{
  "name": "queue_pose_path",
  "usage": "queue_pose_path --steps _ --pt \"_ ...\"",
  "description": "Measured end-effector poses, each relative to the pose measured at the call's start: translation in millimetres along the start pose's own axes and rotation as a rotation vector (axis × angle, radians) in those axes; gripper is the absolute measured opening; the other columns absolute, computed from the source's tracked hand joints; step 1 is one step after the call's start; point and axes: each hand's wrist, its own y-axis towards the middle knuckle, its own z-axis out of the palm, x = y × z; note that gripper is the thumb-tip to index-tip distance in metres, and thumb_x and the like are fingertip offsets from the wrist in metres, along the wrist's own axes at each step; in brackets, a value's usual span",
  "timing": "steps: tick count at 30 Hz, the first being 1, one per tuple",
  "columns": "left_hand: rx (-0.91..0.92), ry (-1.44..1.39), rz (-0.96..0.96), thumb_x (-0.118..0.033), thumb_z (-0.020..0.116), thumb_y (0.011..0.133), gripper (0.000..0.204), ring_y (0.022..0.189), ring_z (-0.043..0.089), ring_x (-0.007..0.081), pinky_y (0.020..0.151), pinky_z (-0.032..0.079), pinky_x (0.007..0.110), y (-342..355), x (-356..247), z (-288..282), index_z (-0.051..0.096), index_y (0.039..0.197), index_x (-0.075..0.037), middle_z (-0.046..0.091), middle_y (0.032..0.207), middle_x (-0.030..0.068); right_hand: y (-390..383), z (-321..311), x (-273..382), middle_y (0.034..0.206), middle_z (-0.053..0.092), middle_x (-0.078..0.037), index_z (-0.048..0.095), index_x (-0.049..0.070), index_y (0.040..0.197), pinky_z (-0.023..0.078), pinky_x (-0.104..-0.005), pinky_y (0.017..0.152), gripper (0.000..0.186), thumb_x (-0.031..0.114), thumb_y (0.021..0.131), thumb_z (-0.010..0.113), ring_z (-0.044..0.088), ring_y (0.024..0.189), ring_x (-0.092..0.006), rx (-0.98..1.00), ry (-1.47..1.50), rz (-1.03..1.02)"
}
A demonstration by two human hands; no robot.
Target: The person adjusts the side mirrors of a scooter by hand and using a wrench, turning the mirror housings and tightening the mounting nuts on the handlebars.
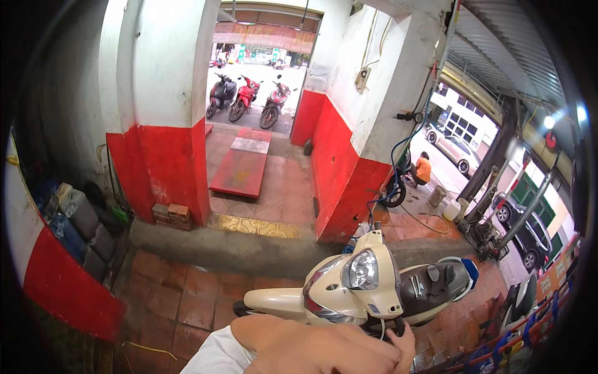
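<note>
A cream scooter [327, 293] stands in front of me, its front wheel toward the left and its headlight [361, 271] facing me. From the lower edge my left arm, in a white sleeve [218, 354], reaches across to the right. At its end my left hand [405, 343] is closed around the scooter's near handlebar grip [395, 326]; the forearm partly hides the fingers. My right hand cannot be made out. Wrenches [417, 287] and a small dark object [433, 273] lie on the brown seat [408, 296]. Something blue [471, 272] sits at the scooter's tail.
A low concrete ledge [205, 249] runs behind the scooter, beside a red-and-white pillar [349, 187]. Further back lies a red platform [240, 171]. Jugs [81, 212] stand at the left wall. At the right, a person in orange [423, 168] crouches by a motorbike wheel [393, 192].
</note>
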Motion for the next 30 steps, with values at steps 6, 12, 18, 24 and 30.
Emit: queue_pose_path --steps 6,12,18,24,30 --pt "0.134 0.496 -0.568 -0.049 0.036 0.104 0.058 0.073 0.052 0.0183 0.069 0.043 0.029 -38 26 -11 0.067 0.121 -0.004 0.056 0.081 0.0066 -2 20 -18 0.127 0.051 -0.021 0.012 0.010 0.156 0.048 -0.0482 0.096 0.147 0.059 0.042 0.091 0.053 0.117 -0.0379 0.028 -0.276 0.078" --pt "-0.546 0.835 -1.401 -0.050 0.023 0.106 0.068 0.058 0.039 0.0105 0.055 0.030 0.025 -278 56 -28 0.072 0.101 -0.003 0.042 0.062 -0.0040 -3 27 -12 0.130 0.050 -0.019 0.021 0.011 0.154 0.043 -0.0541 0.099 0.135 0.054 0.046 0.090 0.049 0.122 -0.0377 -0.027 -0.264 0.176" --pt "-0.879 0.893 -1.506 -0.056 0.036 0.103 0.062 0.055 0.047 0.0150 0.048 0.034 0.030 -347 -24 88 0.070 0.087 -0.007 0.053 0.063 0.0036 -5 22 -18 0.133 0.050 -0.021 0.040 0.005 0.145 0.044 -0.0510 0.098 0.120 0.055 0.047 0.089 0.052 0.120 -0.0379 -0.066 -0.160 0.142" --pt "-1.090 0.656 -1.281 -0.034 0.039 0.105 0.042 0.053 0.039 0.0090 0.050 0.030 0.026 -327 -18 107 0.068 0.089 -0.009 0.048 0.061 -0.0023 16 18 -31 0.104 0.067 -0.019 0.050 0.001 0.128 0.054 -0.0426 0.086 0.100 0.051 0.049 0.086 0.067 0.096 -0.0352 -0.004 -0.213 0.041" --pt "-0.982 0.681 -1.178 -0.024 0.051 0.101 0.031 0.062 0.046 0.0083 0.056 0.036 0.021 -320 6 104 0.055 0.127 -0.008 0.054 0.073 0.0003 9 1 -46 0.089 0.071 -0.018 0.056 0.002 0.114 0.056 -0.0420 0.080 0.086 0.047 0.047 0.085 0.070 0.087 -0.0359 -0.043 -0.231 0.039"
